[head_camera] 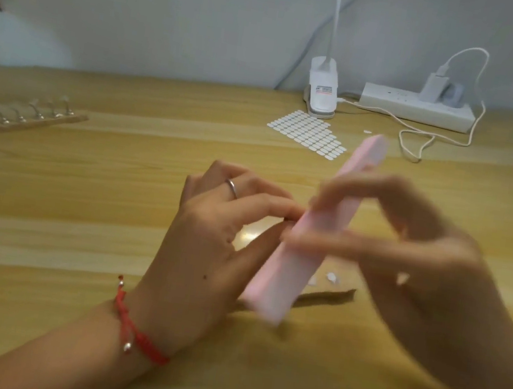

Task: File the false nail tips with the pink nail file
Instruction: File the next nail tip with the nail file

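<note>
Your right hand [406, 250] holds the pink nail file [304, 244] around its middle, fingers [348, 191] over the top and thumb across the face, though the blur hides the exact grip. The file slants above the desk [76, 234], its near end low by your left hand [208, 237] and its far end pointing at the sheet of white oval tabs [307, 133]. Your left fingers [273, 205] are drawn narrow, index and thumb meeting right at the file's left edge. By the task that pinch holds the false nail tip, but it is too small and smeared to make out

The file looks light and padded, stiff enough for steady strokes, so the middle grip suits it. Expect the tip to be thin, springy and slick. Pinch it low by its sides and leave only the edge bare to the grit, or it may flick away. Go light on the pressure, as it could crack

A small white piece [332, 277] lies on the desk just right of the file; whether it is another tip I cannot tell. The nail stand [35, 118] sits far left, well apart
</note>
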{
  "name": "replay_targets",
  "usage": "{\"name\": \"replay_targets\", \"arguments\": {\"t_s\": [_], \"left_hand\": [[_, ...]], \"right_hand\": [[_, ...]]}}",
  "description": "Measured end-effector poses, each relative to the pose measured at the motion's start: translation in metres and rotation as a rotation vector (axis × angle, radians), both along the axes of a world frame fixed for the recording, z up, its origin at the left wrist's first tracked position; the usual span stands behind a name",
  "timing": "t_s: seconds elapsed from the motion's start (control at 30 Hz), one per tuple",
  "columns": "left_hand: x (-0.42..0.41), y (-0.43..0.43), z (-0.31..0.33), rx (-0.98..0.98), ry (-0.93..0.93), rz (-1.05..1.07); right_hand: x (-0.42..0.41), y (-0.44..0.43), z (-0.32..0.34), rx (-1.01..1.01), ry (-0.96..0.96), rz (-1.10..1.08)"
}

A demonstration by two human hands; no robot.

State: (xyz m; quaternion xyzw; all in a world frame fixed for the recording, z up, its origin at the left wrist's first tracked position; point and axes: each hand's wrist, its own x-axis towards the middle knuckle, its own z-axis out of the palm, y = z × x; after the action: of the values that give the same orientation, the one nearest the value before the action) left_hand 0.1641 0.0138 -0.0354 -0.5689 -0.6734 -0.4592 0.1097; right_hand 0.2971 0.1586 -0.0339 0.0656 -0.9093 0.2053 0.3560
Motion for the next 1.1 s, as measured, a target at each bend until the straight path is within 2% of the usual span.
{"name": "replay_targets", "arguments": {"t_s": [0.1,0.23,0.33,0.4,0.5,0.6,0.67,0.73,0.8,0.97,1.1], "left_hand": [[0.001,0.000,0.001,0.006,0.009,0.030],[-0.001,-0.001,-0.002,0.019,-0.027,0.004],[-0.001,0.001,-0.001,0.076,-0.139,0.014],[0.000,0.001,-0.001,0.087,-0.250,-0.012],[-0.002,0.001,-0.002,0.055,-0.439,-0.032],[-0.004,0.004,-0.004,0.001,-0.550,-0.060],[-0.005,0.004,-0.005,-0.026,-0.576,-0.054],[-0.005,0.004,-0.005,-0.035,-0.600,-0.059],[-0.004,0.004,-0.005,-0.039,-0.613,-0.079],[-0.002,0.003,-0.004,-0.061,-0.555,-0.113],[-0.001,0.003,-0.004,0.005,-0.648,-0.121]], "right_hand": [[-0.002,0.008,0.003,-0.092,0.003,-0.094],[-0.002,-0.013,-0.003,0.045,0.029,0.052],[-0.007,0.030,0.008,-0.070,0.043,-0.198],[-0.002,0.062,0.013,-0.061,0.030,-0.385],[0.005,0.084,0.009,0.003,-0.214,-0.542],[0.003,0.084,-0.002,0.165,-0.452,-0.644],[0.002,0.076,-0.001,0.120,-0.380,-0.575],[0.001,0.059,0.007,-0.031,-0.184,-0.381],[0.001,0.037,0.011,-0.132,-0.070,-0.166],[0.000,0.006,0.006,-0.289,-0.158,0.050],[-0.004,0.006,0.004,-0.417,-0.193,0.101]]}}
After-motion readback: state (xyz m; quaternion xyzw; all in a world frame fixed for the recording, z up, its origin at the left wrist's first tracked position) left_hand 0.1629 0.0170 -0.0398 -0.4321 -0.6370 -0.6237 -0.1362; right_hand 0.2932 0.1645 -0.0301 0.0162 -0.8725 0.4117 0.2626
